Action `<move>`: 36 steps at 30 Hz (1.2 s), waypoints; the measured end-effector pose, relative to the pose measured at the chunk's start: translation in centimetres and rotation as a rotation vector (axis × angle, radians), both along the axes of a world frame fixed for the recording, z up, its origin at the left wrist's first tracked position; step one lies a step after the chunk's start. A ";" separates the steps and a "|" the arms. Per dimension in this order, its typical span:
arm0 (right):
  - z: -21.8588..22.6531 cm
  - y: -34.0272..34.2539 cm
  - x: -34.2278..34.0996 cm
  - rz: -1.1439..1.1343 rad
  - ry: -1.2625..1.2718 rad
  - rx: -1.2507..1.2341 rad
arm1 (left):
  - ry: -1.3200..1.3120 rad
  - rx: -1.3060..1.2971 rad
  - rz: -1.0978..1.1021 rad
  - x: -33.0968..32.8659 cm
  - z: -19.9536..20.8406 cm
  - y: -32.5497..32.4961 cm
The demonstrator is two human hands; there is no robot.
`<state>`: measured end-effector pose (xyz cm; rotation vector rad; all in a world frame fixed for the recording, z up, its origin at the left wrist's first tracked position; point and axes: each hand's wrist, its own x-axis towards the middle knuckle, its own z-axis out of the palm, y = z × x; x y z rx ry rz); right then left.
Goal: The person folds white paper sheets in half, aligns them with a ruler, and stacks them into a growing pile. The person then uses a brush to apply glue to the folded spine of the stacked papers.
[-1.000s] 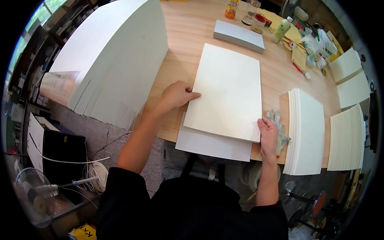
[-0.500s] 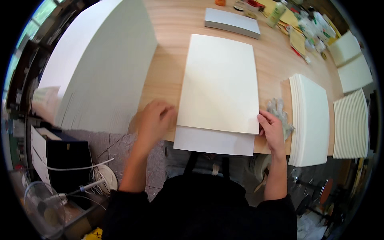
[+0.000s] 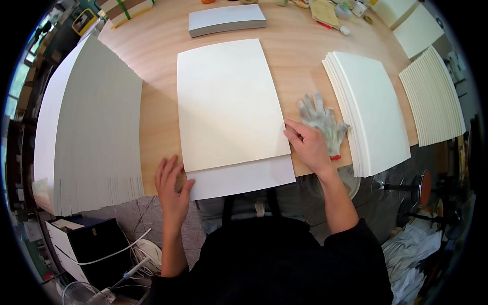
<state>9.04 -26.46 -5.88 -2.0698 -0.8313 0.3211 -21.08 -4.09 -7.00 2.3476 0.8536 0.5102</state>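
A large cream sheet (image 3: 231, 104) lies in front of me on the table, over a white sheet (image 3: 244, 178) whose near strip sticks out toward me past the table edge. My right hand (image 3: 310, 147) pinches the cream sheet's right edge between thumb and bent fingers. Beside the lower left corner of the two sheets, my left hand (image 3: 172, 185) is open, fingers spread on the tabletop and thumb by the white sheet's edge. It holds nothing. A grey work glove (image 3: 325, 122) with a red cuff lies just right of my right hand.
A tall stack of grey-edged boards (image 3: 99, 127) stands on the left. To the right are a pile of thick white folded sheets (image 3: 373, 109) and a cream ribbed stack (image 3: 432, 96). A low white stack (image 3: 227, 19) sits at the back of the wooden table (image 3: 160, 112).
My view has swung to the right. My left hand has come down beside the sheets' lower left corner, its fingers now spread. My right hand stays at the cream sheet's right edge.
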 end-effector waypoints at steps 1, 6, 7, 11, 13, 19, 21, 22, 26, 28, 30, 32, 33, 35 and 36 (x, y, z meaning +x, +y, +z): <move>0.1 -0.1 0.0 0.006 -0.014 -0.010 | 0.003 0.015 -0.010 0.0 -0.1 0.0; -1.1 -0.3 0.6 -0.053 0.176 0.104 | -0.150 -0.117 0.091 -0.1 -0.1 0.3; -1.6 -0.5 0.7 -0.077 0.230 0.153 | -0.120 -0.049 -0.002 0.9 1.3 0.0; -1.4 -0.9 1.0 -0.069 0.321 0.205 | 0.053 0.185 -0.495 6.8 5.5 -1.9; -0.6 -1.5 1.1 -0.053 0.451 0.280 | 0.141 0.283 -0.668 8.6 6.4 -3.0; 3.3 -6.8 -0.4 0.044 0.253 0.205 | 0.190 0.342 -0.724 9.4 5.8 -2.6; 3.4 -7.6 -1.7 0.161 0.062 0.104 | 0.187 0.299 -0.753 9.5 5.8 -2.0; 3.7 -7.5 -2.5 0.227 -0.063 0.055 | 0.179 0.286 -0.754 9.4 5.9 -2.0; 2.9 -6.2 -4.3 0.360 -0.228 -0.079 | 0.214 0.263 -0.744 8.6 7.2 -2.4; 2.2 -5.3 -4.3 0.358 -0.247 -0.063 | 0.255 0.251 -0.704 7.5 7.6 -2.0; 1.9 -4.4 -4.1 0.377 -0.282 -0.072 | 0.286 0.224 -0.640 5.7 7.1 -0.4; 1.7 -3.1 -3.6 0.357 -0.288 0.001 | 0.252 0.147 -0.615 4.7 7.0 2.1; 0.6 -2.8 -2.7 0.368 -0.293 0.022 | 0.232 0.073 -0.606 4.6 6.4 3.5; -0.4 -1.4 -1.3 0.335 -0.235 0.084 | 0.129 -0.062 -0.562 5.7 5.3 5.2; -0.9 -0.9 -0.8 0.304 -0.204 0.138 | 0.109 -0.091 -0.567 6.3 4.9 5.9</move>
